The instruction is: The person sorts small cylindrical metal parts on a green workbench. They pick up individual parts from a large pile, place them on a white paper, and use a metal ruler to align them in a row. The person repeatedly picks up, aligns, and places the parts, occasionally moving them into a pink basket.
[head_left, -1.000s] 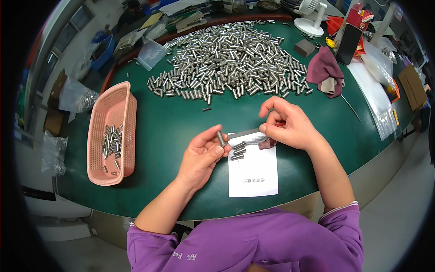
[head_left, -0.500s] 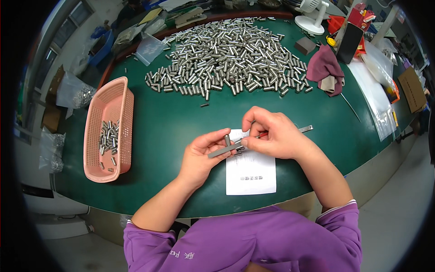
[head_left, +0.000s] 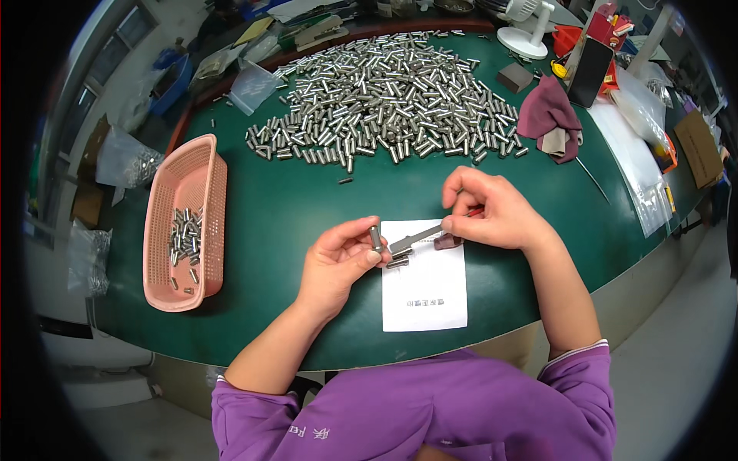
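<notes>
Between the thumb and fingers of my left hand point(head_left: 342, 253) a small metal pin point(head_left: 376, 238) stands nearly upright. My right hand point(head_left: 492, 207) pinches a flat grey metal tool point(head_left: 419, 237), whose wide end points at the left fingertips; something red shows by the right fingers. Whether that end touches the pin or the left fingers, I cannot tell. Beneath both hands lies a white paper sheet point(head_left: 423, 288) with a few loose pins point(head_left: 398, 262) and a small dark reddish object point(head_left: 447, 242) of a kind I cannot make out.
A wide heap of metal pins point(head_left: 400, 92) covers the far part of the green table point(head_left: 284, 200). On the left stands a pink perforated basket point(head_left: 217, 223) with several pins. A maroon cloth point(head_left: 547, 115), a dark block point(head_left: 515, 77) and a white fan point(head_left: 526, 27) are at the right.
My right hand has moved right and slightly away with the flat tool, drawing it off the left hand's pin. The pin now shows more fully, as do the loose pins and reddish object.
</notes>
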